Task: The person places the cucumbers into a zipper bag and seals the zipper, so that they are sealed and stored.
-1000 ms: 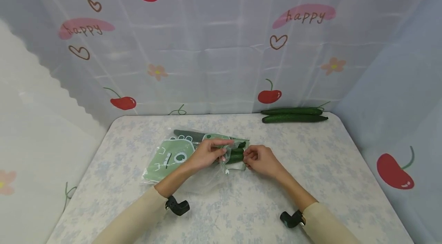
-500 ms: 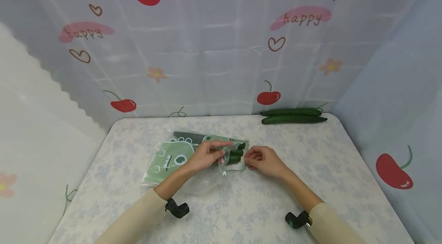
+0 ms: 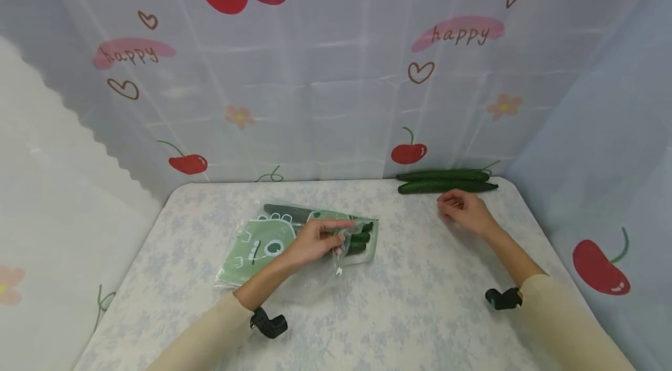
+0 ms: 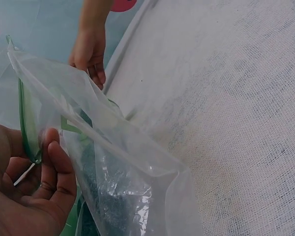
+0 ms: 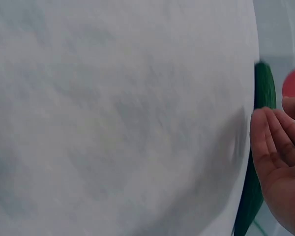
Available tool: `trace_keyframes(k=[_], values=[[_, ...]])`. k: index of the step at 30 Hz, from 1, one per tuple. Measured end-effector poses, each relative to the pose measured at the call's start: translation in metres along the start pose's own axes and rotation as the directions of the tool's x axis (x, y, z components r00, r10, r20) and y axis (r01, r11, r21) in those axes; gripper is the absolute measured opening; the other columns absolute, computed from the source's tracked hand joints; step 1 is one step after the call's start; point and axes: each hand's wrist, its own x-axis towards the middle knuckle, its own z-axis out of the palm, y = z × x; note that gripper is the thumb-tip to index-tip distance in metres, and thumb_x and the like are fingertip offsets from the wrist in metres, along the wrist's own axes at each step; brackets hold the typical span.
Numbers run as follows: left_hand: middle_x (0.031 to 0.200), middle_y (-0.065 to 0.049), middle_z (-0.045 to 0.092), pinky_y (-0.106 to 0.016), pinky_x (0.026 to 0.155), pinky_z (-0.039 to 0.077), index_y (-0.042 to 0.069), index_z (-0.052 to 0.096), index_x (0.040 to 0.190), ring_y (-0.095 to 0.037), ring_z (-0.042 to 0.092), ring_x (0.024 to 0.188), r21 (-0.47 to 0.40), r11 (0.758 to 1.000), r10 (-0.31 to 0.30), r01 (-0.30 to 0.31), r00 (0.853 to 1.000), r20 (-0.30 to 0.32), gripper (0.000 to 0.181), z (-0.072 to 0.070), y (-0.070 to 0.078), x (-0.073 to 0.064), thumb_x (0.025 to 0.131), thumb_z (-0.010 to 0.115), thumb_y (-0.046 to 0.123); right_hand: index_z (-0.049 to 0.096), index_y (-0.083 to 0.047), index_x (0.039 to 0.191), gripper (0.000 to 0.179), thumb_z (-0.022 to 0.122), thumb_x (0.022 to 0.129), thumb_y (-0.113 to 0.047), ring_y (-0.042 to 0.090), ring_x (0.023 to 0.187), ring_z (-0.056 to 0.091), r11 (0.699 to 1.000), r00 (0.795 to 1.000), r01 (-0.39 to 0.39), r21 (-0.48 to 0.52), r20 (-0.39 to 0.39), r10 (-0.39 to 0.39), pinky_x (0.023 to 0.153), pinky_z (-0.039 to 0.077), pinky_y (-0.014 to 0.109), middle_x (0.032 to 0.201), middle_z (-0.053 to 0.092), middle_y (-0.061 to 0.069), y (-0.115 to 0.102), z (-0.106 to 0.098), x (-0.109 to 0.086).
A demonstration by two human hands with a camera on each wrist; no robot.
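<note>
My left hand (image 3: 314, 241) pinches the mouth of a clear zip bag (image 4: 137, 167) with a green cartoon-monster print. Its green zip edge runs between thumb and fingers in the left wrist view. Dark green cucumbers (image 3: 360, 238) show at the bag's mouth, their other ends hidden under the print and my hand. On the right, my right hand (image 3: 467, 212) is over the table just in front of two long cucumbers, one nearer (image 3: 446, 186) and one behind it (image 3: 443, 175). Its fingers are loosely bent with nothing between them. In the right wrist view they overlap a cucumber (image 5: 265, 86).
The cucumber pair lies along the table's back edge, against a curtain (image 3: 336, 97) printed with cherries. A pale patterned cloth covers the table (image 3: 399, 312). More curtain closes in both sides. Each wrist wears a black camera.
My right hand has left the bag's mouth and moved right and back to the cucumber pair. The left hand keeps its grip on the bag, nearly still.
</note>
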Motion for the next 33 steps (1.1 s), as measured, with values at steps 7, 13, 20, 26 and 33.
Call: trace_keyframes(k=[7,13,20,26,33], values=[[0.15,-0.013,0.066,-0.029,0.068,0.055,0.011,0.065,0.15,-0.007,0.069,0.078,-0.006,1.0,0.001,-0.001,1.0,0.001,0.041,0.001,-0.004,-0.002,0.109,0.061,0.009,0.058,0.003,0.142,0.045,0.054,0.113,-0.031,0.049,0.124,0.062,0.984,0.985,-0.119,-0.135,-0.137,0.101,0.092,0.057,0.056,0.142,0.058,0.031,0.027,-0.036,0.016],[0.15,-0.012,0.066,-0.027,0.069,0.056,0.013,0.066,0.149,-0.007,0.068,0.077,-0.006,1.0,0.001,-0.001,1.0,0.0,0.041,0.001,-0.007,-0.002,0.109,0.061,0.009,0.045,0.006,0.156,0.058,0.053,0.11,-0.029,0.057,0.13,0.049,0.962,0.95,-0.224,-0.159,-0.254,0.179,0.101,0.046,0.07,0.16,0.029,0.042,0.051,-0.045,0.019],[0.15,-0.013,0.065,-0.024,0.07,0.056,0.01,0.065,0.15,-0.005,0.068,0.076,-0.011,1.0,0.011,-0.011,1.0,-0.007,0.041,0.002,-0.006,-0.003,0.109,0.061,0.008,0.037,0.012,0.158,0.064,0.052,0.106,-0.022,0.068,0.142,0.031,0.929,0.95,-0.266,-0.257,-0.235,0.207,0.117,0.031,0.077,0.156,0.034,0.047,0.072,-0.058,0.02],[0.151,-0.013,0.065,-0.028,0.067,0.054,0.011,0.065,0.15,-0.005,0.068,0.077,0.006,1.0,0.021,-0.021,1.0,0.0,0.041,0.003,-0.008,0.001,0.109,0.061,0.009,0.056,0.012,0.137,0.045,0.061,0.105,-0.019,0.054,0.11,0.05,0.942,0.976,-0.136,-0.306,-0.206,0.074,0.09,0.045,0.063,0.126,0.05,0.04,0.087,-0.065,0.009],[0.15,-0.01,0.066,-0.027,0.065,0.051,0.013,0.067,0.149,-0.006,0.069,0.077,0.033,0.999,0.007,-0.007,1.0,-0.016,0.04,0.0,-0.008,0.002,0.109,0.061,0.01,0.067,0.007,0.126,0.036,0.072,0.105,-0.022,0.022,0.093,0.062,0.949,0.982,0.071,-0.307,-0.147,-0.121,0.075,0.048,0.027,0.116,0.064,0.03,0.097,-0.069,-0.012]])
